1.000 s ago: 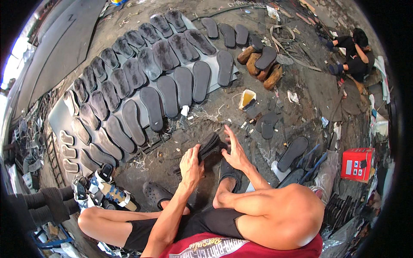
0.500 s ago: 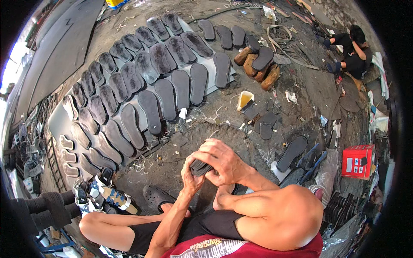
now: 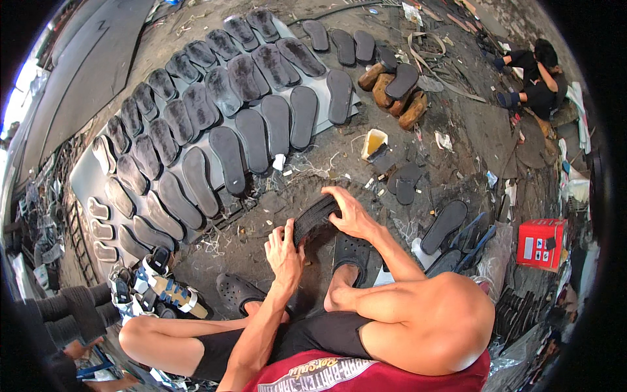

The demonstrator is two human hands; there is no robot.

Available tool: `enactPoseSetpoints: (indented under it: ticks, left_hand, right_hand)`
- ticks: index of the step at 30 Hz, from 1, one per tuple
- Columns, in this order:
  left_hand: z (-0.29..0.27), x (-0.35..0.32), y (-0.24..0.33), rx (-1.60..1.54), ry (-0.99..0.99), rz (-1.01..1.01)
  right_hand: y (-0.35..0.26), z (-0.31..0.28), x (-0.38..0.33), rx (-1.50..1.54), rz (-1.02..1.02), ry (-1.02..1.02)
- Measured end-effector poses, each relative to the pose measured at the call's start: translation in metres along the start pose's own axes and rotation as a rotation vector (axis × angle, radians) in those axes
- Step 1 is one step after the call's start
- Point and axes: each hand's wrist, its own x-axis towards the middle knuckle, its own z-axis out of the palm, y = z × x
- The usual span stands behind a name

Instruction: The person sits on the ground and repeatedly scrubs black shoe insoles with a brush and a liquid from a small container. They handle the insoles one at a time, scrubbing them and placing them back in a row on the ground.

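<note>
Black sole (image 3: pixel 315 217) held off the ground, just ahead of the person's raised knee | left hand (image 3: pixel 285 251) clamped on its near end, right hand (image 3: pixel 353 215) on its far end | rows of soles (image 3: pixel 215 124) already laid out beyond it | loose soles (image 3: pixel 444 225) to its right look unplaced.

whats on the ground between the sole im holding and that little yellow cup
In the head view, the stretch between the black sole and the yellow cup is dirt floor with small pale scraps and thread-like trimmings; no other sole lies there.
</note>
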Motion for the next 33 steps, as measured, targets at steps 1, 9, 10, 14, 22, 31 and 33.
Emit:
enactPoseSetpoints:
  ticks: [1,9,10,14,22,31,33]
  left_hand:
    - [0.012,-0.005,-0.016,0.045,-0.083,0.008]
    - [-0.004,0.026,-0.021,-0.318,-0.264,-0.103]
    - [-0.001,0.03,-0.032,-0.405,-0.273,-0.109]
    - [0.009,0.039,-0.035,-1.155,-0.491,-0.706]
    - [0.031,0.025,-0.042,-0.656,-0.147,-0.577]
    - [0.022,0.023,-0.02,-0.413,-0.043,-0.441]
    - [0.023,0.013,-0.017,-0.308,-0.038,-0.37]
  right_hand:
    - [0.013,0.011,-0.006,-0.059,-0.047,0.017]
    - [0.11,-0.036,-0.02,0.275,0.554,0.892]
    - [0.12,-0.042,-0.012,0.426,0.665,0.982]
    - [0.163,-0.065,-0.007,0.931,0.729,0.773]
    - [0.121,-0.104,0.04,0.327,0.65,0.729]
    - [0.133,-0.106,0.085,-0.565,0.38,0.461]
    - [0.133,-0.098,0.094,-0.547,0.403,0.407]
